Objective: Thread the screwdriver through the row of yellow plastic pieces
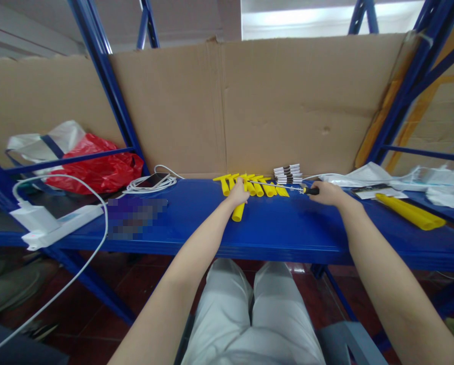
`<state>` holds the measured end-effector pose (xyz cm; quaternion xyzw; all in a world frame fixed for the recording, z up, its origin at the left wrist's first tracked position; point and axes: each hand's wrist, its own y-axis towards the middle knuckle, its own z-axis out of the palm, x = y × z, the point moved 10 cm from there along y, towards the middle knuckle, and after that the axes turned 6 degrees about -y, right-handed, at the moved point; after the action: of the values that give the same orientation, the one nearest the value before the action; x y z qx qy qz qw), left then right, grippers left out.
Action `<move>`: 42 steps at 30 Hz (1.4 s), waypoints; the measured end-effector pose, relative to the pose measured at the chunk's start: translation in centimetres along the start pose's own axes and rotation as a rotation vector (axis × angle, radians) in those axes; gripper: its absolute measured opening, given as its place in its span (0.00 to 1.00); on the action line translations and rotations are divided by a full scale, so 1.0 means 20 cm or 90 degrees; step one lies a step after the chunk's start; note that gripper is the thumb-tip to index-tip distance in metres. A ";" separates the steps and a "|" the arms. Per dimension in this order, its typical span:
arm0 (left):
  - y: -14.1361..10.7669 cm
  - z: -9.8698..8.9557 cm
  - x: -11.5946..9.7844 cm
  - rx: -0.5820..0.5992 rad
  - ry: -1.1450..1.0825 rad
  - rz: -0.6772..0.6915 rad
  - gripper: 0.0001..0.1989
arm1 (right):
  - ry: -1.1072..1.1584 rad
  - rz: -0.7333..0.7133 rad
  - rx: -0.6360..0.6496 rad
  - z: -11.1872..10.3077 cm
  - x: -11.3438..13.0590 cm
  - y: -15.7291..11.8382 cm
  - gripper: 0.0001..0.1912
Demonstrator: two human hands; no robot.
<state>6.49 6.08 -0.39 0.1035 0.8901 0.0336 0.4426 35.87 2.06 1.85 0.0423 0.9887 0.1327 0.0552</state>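
Observation:
My left hand (239, 192) is closed around a yellow plastic tube (238, 213), whose open round end points toward me; its far end is hidden by the fingers. Wrapped in my right hand (326, 193) is the black handle of a screwdriver (311, 191) with a long thin metal shaft. The shaft runs left, almost level, and its tip is close to my left hand; whether it touches the tube I cannot tell. Several yellow T-shaped tube pieces (225, 187) lie in a row behind and beside my left hand. Stacked white sticks with dark bands (288, 174) sit just right of the row.
Two long yellow tubes (411, 212) lie on the blue bench (196, 230) at the right, beside white plastic wrapping (358, 177). Leftward are a phone (153, 180) with coiled white cable, a red bag (98, 165) and a power strip (69, 220). Cardboard (288, 101) walls the back.

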 end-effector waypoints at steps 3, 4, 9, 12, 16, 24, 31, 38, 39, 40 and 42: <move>0.00 0.00 0.00 -0.001 0.003 0.002 0.27 | -0.005 0.000 -0.006 0.01 0.00 0.01 0.17; 0.00 0.00 0.00 -0.001 0.004 0.003 0.27 | -0.007 -0.001 -0.015 0.01 -0.01 0.02 0.17; 0.01 0.00 0.00 -0.005 0.006 0.005 0.26 | -0.008 -0.008 -0.060 0.00 -0.03 0.03 0.13; 0.01 0.00 0.00 -0.003 0.003 0.012 0.26 | -0.001 -0.006 -0.056 0.01 -0.05 0.04 0.13; 0.01 0.00 0.00 -0.002 0.001 0.012 0.26 | 0.027 -0.019 -0.031 0.03 -0.03 0.04 0.14; 0.01 0.01 0.01 -0.004 -0.007 0.012 0.26 | 0.023 -0.009 0.007 0.02 0.01 0.01 0.15; 0.02 0.00 0.01 -0.013 -0.013 0.015 0.28 | 0.018 -0.010 -0.012 0.02 -0.01 0.02 0.12; 0.02 0.01 0.01 -0.005 0.005 0.010 0.28 | 0.049 -0.026 -0.018 0.03 -0.01 0.03 0.12; 0.02 0.01 0.01 -0.004 0.006 0.009 0.28 | 0.048 -0.026 -0.014 0.03 -0.01 0.02 0.12; 0.02 0.01 0.01 -0.002 0.007 0.008 0.28 | 0.047 -0.026 -0.009 0.03 0.00 0.02 0.12; 0.02 0.01 0.01 -0.001 0.005 0.007 0.28 | 0.043 -0.022 0.001 0.03 0.00 0.02 0.12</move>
<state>6.56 6.50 -0.66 0.1082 0.8912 0.0369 0.4390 35.90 2.58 1.40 0.0204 0.9907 0.1322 0.0244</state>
